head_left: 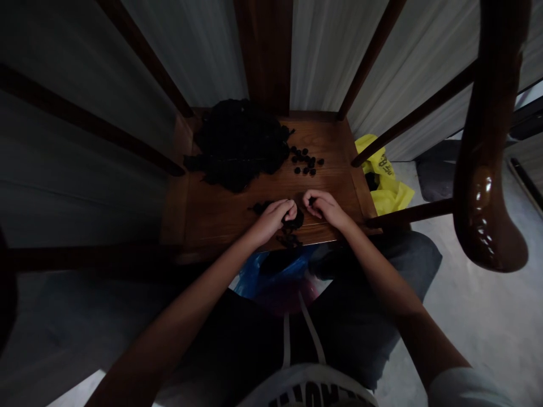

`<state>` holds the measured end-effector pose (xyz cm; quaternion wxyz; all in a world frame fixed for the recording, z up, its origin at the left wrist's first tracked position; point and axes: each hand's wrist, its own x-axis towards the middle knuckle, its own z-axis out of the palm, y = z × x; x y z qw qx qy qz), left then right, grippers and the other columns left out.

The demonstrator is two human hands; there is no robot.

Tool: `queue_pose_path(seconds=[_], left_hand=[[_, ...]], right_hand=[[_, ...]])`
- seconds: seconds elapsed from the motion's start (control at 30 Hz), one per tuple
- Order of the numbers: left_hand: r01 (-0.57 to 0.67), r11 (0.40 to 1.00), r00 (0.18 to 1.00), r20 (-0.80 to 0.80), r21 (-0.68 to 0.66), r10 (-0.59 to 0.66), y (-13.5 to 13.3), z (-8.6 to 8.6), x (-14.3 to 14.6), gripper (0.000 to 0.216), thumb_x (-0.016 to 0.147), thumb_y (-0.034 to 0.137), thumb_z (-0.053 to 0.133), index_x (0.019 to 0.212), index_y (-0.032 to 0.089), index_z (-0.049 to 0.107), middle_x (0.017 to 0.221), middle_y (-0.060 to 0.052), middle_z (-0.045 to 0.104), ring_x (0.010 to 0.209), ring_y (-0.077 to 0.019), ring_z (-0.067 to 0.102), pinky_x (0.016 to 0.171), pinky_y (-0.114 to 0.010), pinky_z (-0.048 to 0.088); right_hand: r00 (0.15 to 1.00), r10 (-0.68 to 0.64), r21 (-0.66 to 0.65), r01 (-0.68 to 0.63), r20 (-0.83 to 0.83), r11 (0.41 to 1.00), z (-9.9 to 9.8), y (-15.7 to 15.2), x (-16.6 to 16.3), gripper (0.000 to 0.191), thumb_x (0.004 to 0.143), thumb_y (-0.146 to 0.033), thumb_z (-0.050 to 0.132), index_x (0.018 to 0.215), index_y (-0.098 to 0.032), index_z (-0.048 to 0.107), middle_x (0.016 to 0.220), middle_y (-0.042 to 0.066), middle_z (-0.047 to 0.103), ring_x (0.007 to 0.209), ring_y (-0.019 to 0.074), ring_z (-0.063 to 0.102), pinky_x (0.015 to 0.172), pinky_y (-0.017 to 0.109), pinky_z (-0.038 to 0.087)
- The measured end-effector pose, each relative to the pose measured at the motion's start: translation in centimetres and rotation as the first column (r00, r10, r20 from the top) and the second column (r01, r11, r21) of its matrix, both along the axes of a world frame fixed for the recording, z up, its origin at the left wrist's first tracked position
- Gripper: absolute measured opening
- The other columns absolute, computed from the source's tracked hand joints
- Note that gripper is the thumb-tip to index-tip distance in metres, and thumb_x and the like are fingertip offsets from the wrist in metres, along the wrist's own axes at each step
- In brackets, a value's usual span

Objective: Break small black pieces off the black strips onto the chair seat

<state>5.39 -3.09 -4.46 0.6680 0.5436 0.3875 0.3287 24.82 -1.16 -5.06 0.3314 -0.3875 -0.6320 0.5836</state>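
Note:
My left hand (280, 213) is closed over the front of a wooden chair seat, its thumb and fingers pressed together on a black, limp, cloth-like piece (298, 220). Dark strands of that piece (289, 240) trail on the wood near the seat's front edge. Just to the right, my right hand (323, 206) is curled, with a dark spot inside its fingers too small to name. Behind my hands lies a large heap of black, ragged, cloth-like material (241, 141). Several small round black pieces (306, 160) are scattered to the right of the heap.
The seat (212, 212) is bounded by dark wooden spindles (377, 51) and a thick curved armrest (479, 215) on the right. A yellow bag (388, 189) lies beyond the seat's right side. Blue plastic (254, 277) shows below the front edge, between my legs.

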Motion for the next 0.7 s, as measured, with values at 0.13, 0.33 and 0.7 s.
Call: queue_pose_path(seconds=[0.13,0.33,0.7], left_hand=[[-0.015,0.999,0.998,0.055,-0.038,0.017,0.1,-0.4,-0.1,0.039,0.094,0.047,0.034,0.081,0.018,0.056,0.074,-0.003,0.055,0.071,-0.0145,0.051,0.065,-0.026,0.042],[0.03,0.999,1.0,-0.003,0.02,-0.03,0.0,0.1,-0.6,0.04,0.096,0.045,0.04,0.102,0.018,0.069,0.107,-0.007,0.064,0.092,-0.0163,0.058,0.075,-0.025,0.045],[-0.01,0.998,0.999,0.036,-0.07,0.012,0.3,-0.4,-0.6,0.042,0.094,0.049,0.046,0.108,0.017,0.069,0.098,-0.007,0.067,0.086,-0.0163,0.061,0.075,-0.027,0.048]], right_hand=[[0.991,-0.125,0.005,0.125,0.036,0.992,0.2,0.1,-0.2,0.02,0.089,-0.029,0.045,0.103,-0.018,0.054,0.062,-0.006,0.049,0.042,0.0067,0.04,0.042,0.019,0.031],[0.862,-0.472,0.451,0.352,0.187,0.82,-0.5,1.8,0.0,0.021,0.087,-0.031,0.058,0.103,-0.017,0.057,0.077,-0.001,0.053,0.064,0.0111,0.05,0.062,0.024,0.043],[0.823,-0.525,0.616,0.302,0.216,0.727,0.6,1.0,-0.2,0.012,0.091,-0.025,0.05,0.084,-0.018,0.057,0.077,0.002,0.056,0.068,0.0133,0.051,0.065,0.026,0.042]])
